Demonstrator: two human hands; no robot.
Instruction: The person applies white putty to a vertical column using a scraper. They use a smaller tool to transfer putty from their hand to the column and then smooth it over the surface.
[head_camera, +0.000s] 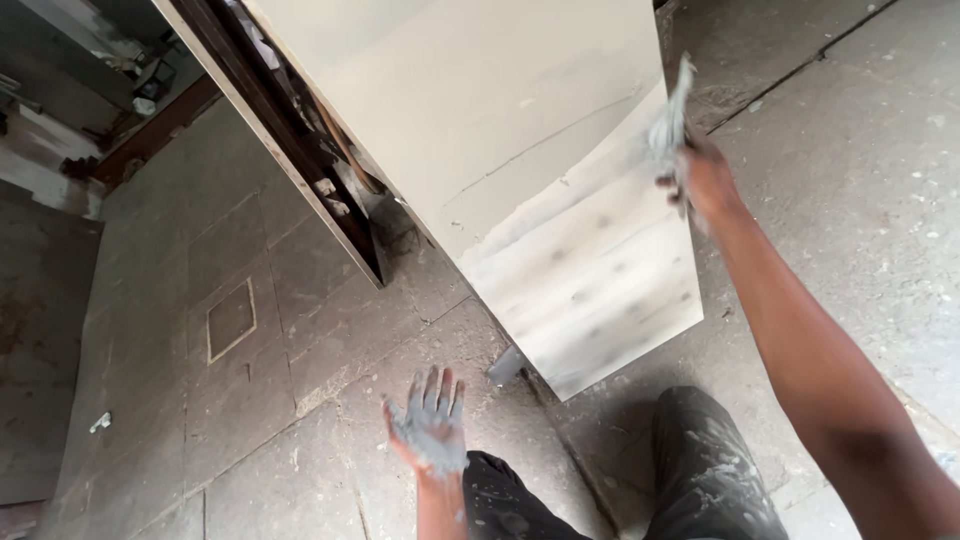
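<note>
While we look down from the head camera, we see our right hand (700, 180) raised at the upper right of the frame, its fingers closed around a grey, paste-soaked rag (668, 120). The rag sticks up from the fist and touches the right edge of a pale board (500, 130) that leans through the upper middle of the frame. The lower part of the board, toward the centre right, is smeared with whitish-grey streaks, while its upper part is plain beige with a thin curved line across it. Our right forearm runs from the hand down to the lower right corner.

Our left hand (430, 425) hangs at the lower centre, fingers spread apart and holding nothing, its back coated in grey paste. It hovers over the stone floor (250, 420), well apart from the board. Just right of it, near the board's lower corner, a small grey piece (506, 366) lies on the floor; we cannot tell what it is. Our knees in dark, paint-spattered trousers (700, 470) show at the bottom edge. Behind the board, at the upper left, a dark wooden frame (290, 150) leans the same way.
</note>
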